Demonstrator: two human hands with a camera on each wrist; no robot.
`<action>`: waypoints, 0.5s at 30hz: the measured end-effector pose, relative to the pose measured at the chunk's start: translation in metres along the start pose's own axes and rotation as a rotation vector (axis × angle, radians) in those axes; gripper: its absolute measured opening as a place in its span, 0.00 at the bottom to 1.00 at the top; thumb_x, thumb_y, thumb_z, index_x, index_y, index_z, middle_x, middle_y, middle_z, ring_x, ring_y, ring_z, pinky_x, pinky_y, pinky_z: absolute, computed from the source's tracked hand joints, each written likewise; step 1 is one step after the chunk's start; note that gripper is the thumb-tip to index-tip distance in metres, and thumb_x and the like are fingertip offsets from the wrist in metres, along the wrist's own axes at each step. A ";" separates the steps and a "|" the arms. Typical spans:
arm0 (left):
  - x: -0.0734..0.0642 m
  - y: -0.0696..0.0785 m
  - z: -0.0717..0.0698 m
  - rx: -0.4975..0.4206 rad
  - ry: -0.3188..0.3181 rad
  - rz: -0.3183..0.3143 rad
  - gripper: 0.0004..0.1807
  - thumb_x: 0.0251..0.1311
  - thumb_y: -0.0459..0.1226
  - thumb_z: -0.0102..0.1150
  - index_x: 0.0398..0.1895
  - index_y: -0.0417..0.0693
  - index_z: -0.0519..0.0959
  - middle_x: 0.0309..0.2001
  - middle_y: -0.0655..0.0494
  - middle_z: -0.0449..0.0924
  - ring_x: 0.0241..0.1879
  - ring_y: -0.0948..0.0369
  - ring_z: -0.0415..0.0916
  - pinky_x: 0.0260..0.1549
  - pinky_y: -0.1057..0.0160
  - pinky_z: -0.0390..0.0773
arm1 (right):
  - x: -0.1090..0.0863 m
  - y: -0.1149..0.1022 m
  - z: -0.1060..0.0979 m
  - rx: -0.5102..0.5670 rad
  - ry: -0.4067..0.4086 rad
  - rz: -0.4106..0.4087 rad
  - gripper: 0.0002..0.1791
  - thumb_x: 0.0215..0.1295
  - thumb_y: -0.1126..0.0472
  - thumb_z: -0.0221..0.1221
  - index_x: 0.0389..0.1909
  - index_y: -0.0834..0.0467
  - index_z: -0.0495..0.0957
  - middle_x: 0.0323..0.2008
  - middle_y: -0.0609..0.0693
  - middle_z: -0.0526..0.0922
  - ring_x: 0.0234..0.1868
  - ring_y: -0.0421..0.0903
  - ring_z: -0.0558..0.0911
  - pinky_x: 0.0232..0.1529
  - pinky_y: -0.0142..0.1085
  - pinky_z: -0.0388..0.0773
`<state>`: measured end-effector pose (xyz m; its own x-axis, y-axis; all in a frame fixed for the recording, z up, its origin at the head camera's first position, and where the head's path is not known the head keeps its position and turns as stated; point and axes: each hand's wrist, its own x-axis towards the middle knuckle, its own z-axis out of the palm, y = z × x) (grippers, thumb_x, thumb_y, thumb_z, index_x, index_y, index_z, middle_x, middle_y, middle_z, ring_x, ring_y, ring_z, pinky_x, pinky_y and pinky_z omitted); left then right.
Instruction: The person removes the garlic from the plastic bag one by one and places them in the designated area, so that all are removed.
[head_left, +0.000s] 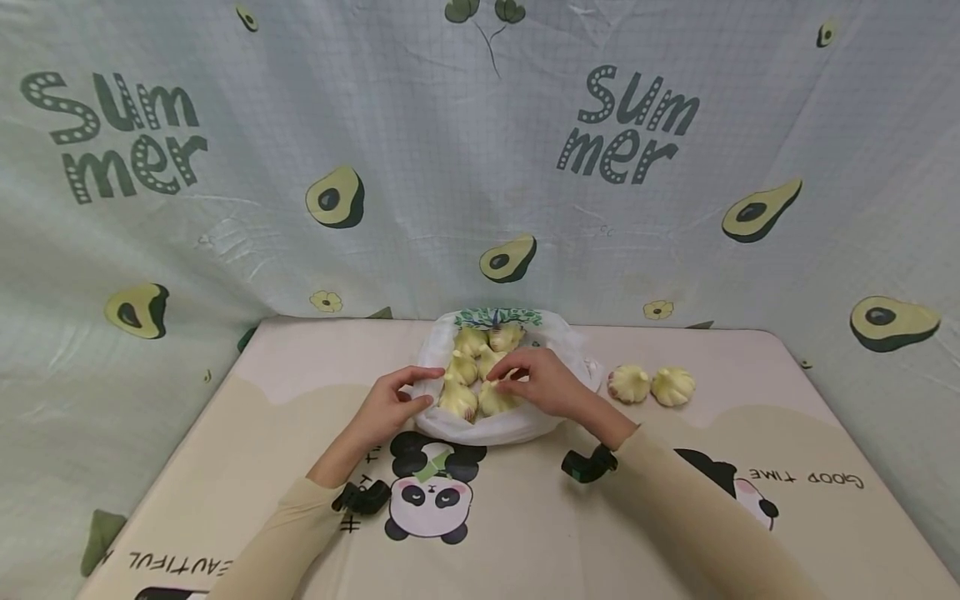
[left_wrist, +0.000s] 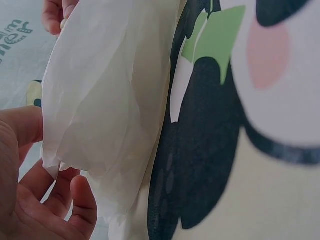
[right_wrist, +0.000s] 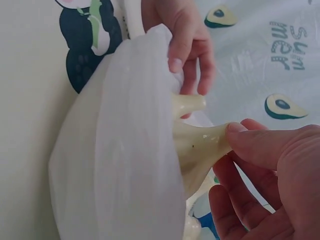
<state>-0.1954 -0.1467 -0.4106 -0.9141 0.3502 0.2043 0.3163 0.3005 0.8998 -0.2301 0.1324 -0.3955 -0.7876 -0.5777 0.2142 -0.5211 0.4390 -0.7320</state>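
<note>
A white plastic bag [head_left: 517, 429] with its mouth spread wide stands on the table and holds several pale garlic bulbs [head_left: 459, 398]. At its left side my left hand [head_left: 386, 408] holds the bag's rim; thumb and fingers lie about the edge in the left wrist view. My right hand [head_left: 543, 383] reaches over the bag's mouth. Between thumb and fingers it pinches the stem of a garlic bulb [right_wrist: 200, 145], whose lower part is inside the bag. Two more garlic bulbs [head_left: 628, 384] lie side by side on the table, right of the bag.
The table [head_left: 517, 517] wears a beige cover printed with pandas and lettering. Behind it hangs a pale curtain [head_left: 420, 250] with avocado prints, close to the table's back edge. Each wrist carries a black camera mount [head_left: 588, 464].
</note>
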 end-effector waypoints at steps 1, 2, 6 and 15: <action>0.000 0.001 0.000 0.000 0.000 0.000 0.18 0.60 0.22 0.60 0.55 0.30 0.78 0.58 0.39 0.78 0.50 0.44 0.72 0.36 0.63 0.71 | 0.000 0.000 -0.001 0.005 0.011 0.001 0.08 0.63 0.67 0.66 0.43 0.59 0.86 0.39 0.46 0.86 0.42 0.42 0.82 0.45 0.37 0.79; 0.000 0.001 0.000 0.000 0.001 -0.001 0.18 0.60 0.22 0.60 0.55 0.30 0.78 0.58 0.39 0.78 0.50 0.44 0.72 0.35 0.64 0.71 | 0.000 0.000 -0.002 0.011 0.022 0.001 0.08 0.63 0.67 0.66 0.43 0.59 0.86 0.39 0.46 0.86 0.42 0.43 0.82 0.45 0.37 0.79; 0.001 0.003 -0.001 -0.001 0.000 -0.005 0.18 0.60 0.22 0.60 0.55 0.30 0.78 0.58 0.39 0.78 0.50 0.43 0.72 0.36 0.64 0.71 | 0.000 0.000 -0.006 0.045 0.062 -0.001 0.08 0.64 0.67 0.65 0.43 0.60 0.86 0.39 0.48 0.86 0.43 0.46 0.83 0.47 0.40 0.80; 0.001 0.005 -0.001 0.004 -0.001 -0.024 0.18 0.61 0.22 0.60 0.56 0.31 0.78 0.59 0.40 0.78 0.49 0.44 0.71 0.36 0.63 0.71 | -0.003 -0.002 -0.020 0.092 0.111 0.005 0.09 0.65 0.65 0.65 0.44 0.61 0.85 0.41 0.51 0.85 0.44 0.49 0.84 0.47 0.41 0.80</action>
<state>-0.1950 -0.1455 -0.4053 -0.9211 0.3437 0.1826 0.2955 0.3120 0.9030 -0.2335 0.1472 -0.3820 -0.8245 -0.4933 0.2771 -0.4886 0.3737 -0.7884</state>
